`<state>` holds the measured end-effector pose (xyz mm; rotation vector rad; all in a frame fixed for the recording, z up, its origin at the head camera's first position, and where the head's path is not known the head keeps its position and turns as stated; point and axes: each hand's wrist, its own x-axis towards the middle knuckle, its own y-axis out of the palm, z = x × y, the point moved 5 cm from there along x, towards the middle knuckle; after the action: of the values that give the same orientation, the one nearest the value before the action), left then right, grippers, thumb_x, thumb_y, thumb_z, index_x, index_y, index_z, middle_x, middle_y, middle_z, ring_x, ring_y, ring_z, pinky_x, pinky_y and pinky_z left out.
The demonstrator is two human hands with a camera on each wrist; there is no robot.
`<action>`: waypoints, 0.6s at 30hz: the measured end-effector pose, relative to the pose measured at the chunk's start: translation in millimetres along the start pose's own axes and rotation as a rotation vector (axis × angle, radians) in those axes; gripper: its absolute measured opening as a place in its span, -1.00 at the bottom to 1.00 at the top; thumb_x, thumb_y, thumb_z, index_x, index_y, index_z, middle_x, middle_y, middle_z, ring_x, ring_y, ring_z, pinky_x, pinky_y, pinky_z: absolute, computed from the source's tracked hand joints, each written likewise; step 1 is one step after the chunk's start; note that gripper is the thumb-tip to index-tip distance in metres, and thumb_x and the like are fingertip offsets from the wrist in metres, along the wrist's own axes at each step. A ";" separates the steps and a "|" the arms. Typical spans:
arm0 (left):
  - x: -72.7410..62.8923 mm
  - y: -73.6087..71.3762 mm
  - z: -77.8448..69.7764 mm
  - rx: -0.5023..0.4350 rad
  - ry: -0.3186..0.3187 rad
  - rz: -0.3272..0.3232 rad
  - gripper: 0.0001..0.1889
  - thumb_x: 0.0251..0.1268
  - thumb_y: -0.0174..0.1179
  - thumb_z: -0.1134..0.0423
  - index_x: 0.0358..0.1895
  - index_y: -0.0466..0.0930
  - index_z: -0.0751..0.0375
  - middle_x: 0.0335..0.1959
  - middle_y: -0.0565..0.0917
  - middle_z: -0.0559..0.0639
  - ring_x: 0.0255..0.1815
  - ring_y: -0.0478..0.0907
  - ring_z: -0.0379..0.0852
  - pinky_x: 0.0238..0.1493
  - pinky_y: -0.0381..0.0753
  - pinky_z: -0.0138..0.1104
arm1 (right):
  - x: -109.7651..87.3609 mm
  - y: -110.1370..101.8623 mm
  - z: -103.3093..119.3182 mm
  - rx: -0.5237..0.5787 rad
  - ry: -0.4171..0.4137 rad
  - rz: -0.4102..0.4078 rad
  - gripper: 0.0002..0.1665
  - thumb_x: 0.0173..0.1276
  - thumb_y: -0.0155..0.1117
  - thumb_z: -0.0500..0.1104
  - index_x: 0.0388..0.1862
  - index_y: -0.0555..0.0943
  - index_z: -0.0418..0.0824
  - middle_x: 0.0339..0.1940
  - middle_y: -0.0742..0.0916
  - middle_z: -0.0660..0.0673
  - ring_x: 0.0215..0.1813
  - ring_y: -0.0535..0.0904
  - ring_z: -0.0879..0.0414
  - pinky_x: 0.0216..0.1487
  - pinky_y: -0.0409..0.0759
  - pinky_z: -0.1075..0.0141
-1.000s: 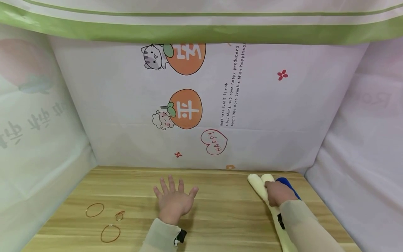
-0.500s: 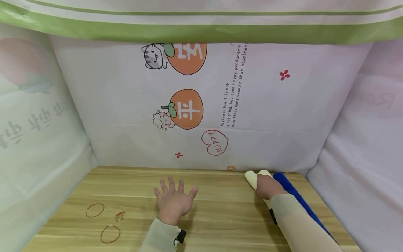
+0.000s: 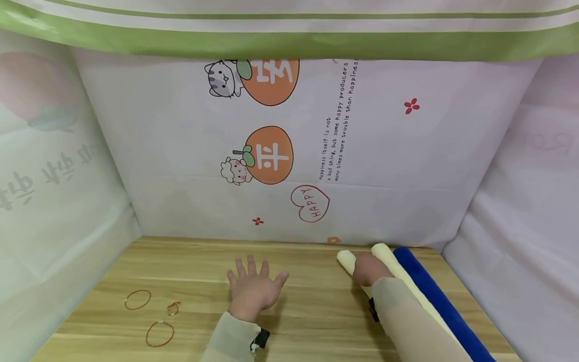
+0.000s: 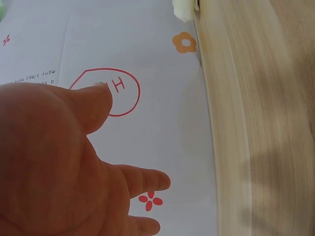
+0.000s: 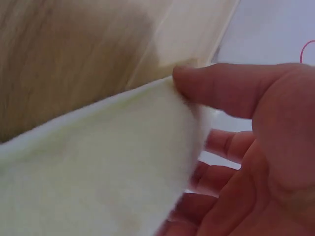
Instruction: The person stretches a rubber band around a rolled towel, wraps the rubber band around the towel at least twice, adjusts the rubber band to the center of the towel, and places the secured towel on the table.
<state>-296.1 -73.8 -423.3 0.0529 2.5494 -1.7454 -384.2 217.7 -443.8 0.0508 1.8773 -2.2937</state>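
The right hand is gripping a cream cloth roll over the tabletop's right side, left of another cream roll; its long axis is slanting, far end pointing leftward toward the back wall, which is reading "HAPPY" and "Happiness itself is not". The left hand is holding nothing, fingers spread.

Your right hand farther left, gripped pale yellow roll carried along with it, far ends wider apart, second pale yellow roll and blue roll more exposed.
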 end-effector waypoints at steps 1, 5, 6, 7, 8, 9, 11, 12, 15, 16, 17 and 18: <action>-0.2 -0.2 0.2 -0.009 0.001 0.005 -0.13 0.44 -0.32 -0.44 0.50 0.28 0.19 0.57 -0.13 0.36 0.52 -0.42 0.44 0.35 -0.48 0.34 | 1.0 1.3 1.1 0.005 -0.002 -0.002 -0.72 0.25 0.24 -0.36 -0.06 0.61 -0.44 -0.27 0.67 -0.19 -0.30 0.54 -0.05 -0.13 0.56 0.01; -0.4 -0.8 0.8 -0.023 0.003 0.012 -0.11 0.43 -0.31 -0.45 0.49 0.30 0.20 0.57 -0.13 0.37 0.52 -0.42 0.44 0.36 -0.44 0.34 | 3.6 5.8 4.8 0.027 -0.004 -0.003 -0.62 0.26 0.27 -0.30 0.05 0.59 -0.43 -0.24 0.68 -0.20 -0.27 0.54 -0.05 -0.12 0.55 0.00; -0.6 -0.9 0.9 -0.022 0.003 0.014 -0.12 0.43 -0.31 -0.45 0.49 0.31 0.20 0.57 -0.13 0.37 0.52 -0.42 0.44 0.36 -0.43 0.34 | 4.0 6.4 5.6 0.026 -0.004 -0.007 -0.63 0.25 0.28 -0.30 0.03 0.59 -0.43 -0.24 0.68 -0.21 -0.27 0.54 -0.06 -0.12 0.55 -0.01; -0.8 -1.3 0.9 -0.019 0.002 0.014 -0.12 0.43 -0.30 -0.45 0.49 0.31 0.21 0.57 -0.12 0.37 0.52 -0.41 0.44 0.36 -0.42 0.34 | 4.2 6.8 6.6 0.021 -0.005 -0.012 -0.63 0.24 0.29 -0.30 0.02 0.59 -0.43 -0.25 0.68 -0.21 -0.27 0.54 -0.06 -0.11 0.55 -0.01; -0.7 -1.6 0.9 -0.017 0.003 0.014 -0.12 0.43 -0.30 -0.44 0.48 0.31 0.21 0.57 -0.12 0.37 0.52 -0.40 0.44 0.37 -0.40 0.34 | 3.9 7.0 7.6 0.014 -0.006 -0.015 -0.66 0.24 0.29 -0.30 -0.01 0.60 -0.42 -0.26 0.67 -0.21 -0.27 0.54 -0.06 -0.10 0.55 -0.01; -1.2 -2.4 0.4 -0.020 0.003 0.016 -0.13 0.44 -0.29 -0.44 0.48 0.32 0.21 0.57 -0.11 0.37 0.52 -0.39 0.44 0.37 -0.39 0.34 | 3.2 6.7 9.1 0.008 -0.010 -0.019 -0.70 0.23 0.30 -0.31 -0.06 0.60 -0.41 -0.29 0.67 -0.20 -0.29 0.54 -0.05 -0.11 0.55 0.00; -1.8 -3.5 -0.3 -0.028 0.004 0.020 -0.14 0.44 -0.27 -0.42 0.48 0.32 0.21 0.57 -0.10 0.37 0.52 -0.39 0.44 0.37 -0.39 0.34 | 1.9 6.1 11.9 0.001 -0.020 -0.025 -0.77 0.20 0.32 -0.33 -0.15 0.60 -0.37 -0.34 0.65 -0.18 -0.32 0.53 -0.04 -0.15 0.55 0.02; -2.2 -4.0 -0.7 -0.032 0.003 0.022 -0.14 0.45 -0.26 -0.42 0.48 0.32 0.21 0.57 -0.10 0.37 0.52 -0.38 0.44 0.37 -0.39 0.34 | 0.9 5.8 12.6 -0.001 -0.018 -0.028 -0.82 0.17 0.33 -0.35 -0.23 0.59 -0.33 -0.39 0.63 -0.15 -0.35 0.51 -0.03 -0.19 0.55 0.05; -3.6 -6.3 -2.0 -0.045 0.001 0.025 -0.15 0.45 -0.24 -0.41 0.48 0.32 0.22 0.57 -0.09 0.37 0.52 -0.38 0.44 0.37 -0.39 0.34 | -1.7 4.1 15.3 0.030 -0.024 -0.024 -0.82 0.11 0.36 -0.37 -0.33 0.56 -0.24 -0.47 0.58 -0.10 -0.42 0.47 -0.01 -0.34 0.49 0.14; -3.7 -6.3 -2.0 -0.047 0.001 0.026 -0.15 0.45 -0.24 -0.40 0.48 0.32 0.23 0.57 -0.09 0.37 0.52 -0.38 0.44 0.37 -0.39 0.34 | -1.8 3.7 15.4 0.046 -0.028 -0.025 -0.80 0.08 0.37 -0.38 -0.32 0.56 -0.24 -0.47 0.58 -0.09 -0.43 0.46 -0.01 -0.37 0.47 0.16; -3.7 -6.6 -2.0 -0.047 0.000 0.027 -0.16 0.45 -0.23 -0.40 0.48 0.32 0.23 0.57 -0.09 0.37 0.52 -0.38 0.44 0.37 -0.39 0.34 | -2.3 3.1 15.5 0.069 -0.030 -0.024 -0.78 0.05 0.37 -0.38 -0.31 0.57 -0.26 -0.47 0.58 -0.08 -0.43 0.46 -0.01 -0.40 0.46 0.18; -3.8 -6.9 -2.0 -0.047 -0.001 0.028 -0.16 0.45 -0.23 -0.40 0.48 0.32 0.23 0.57 -0.09 0.37 0.52 -0.38 0.44 0.37 -0.38 0.34 | -2.9 2.3 15.5 0.094 -0.032 -0.025 -0.75 0.02 0.38 -0.38 -0.28 0.58 -0.27 -0.47 0.58 -0.08 -0.43 0.46 -0.01 -0.41 0.45 0.19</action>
<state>-292.7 -74.4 -415.9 0.0851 2.5748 -1.6751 -379.7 202.4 -442.5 0.0029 1.7639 -2.3835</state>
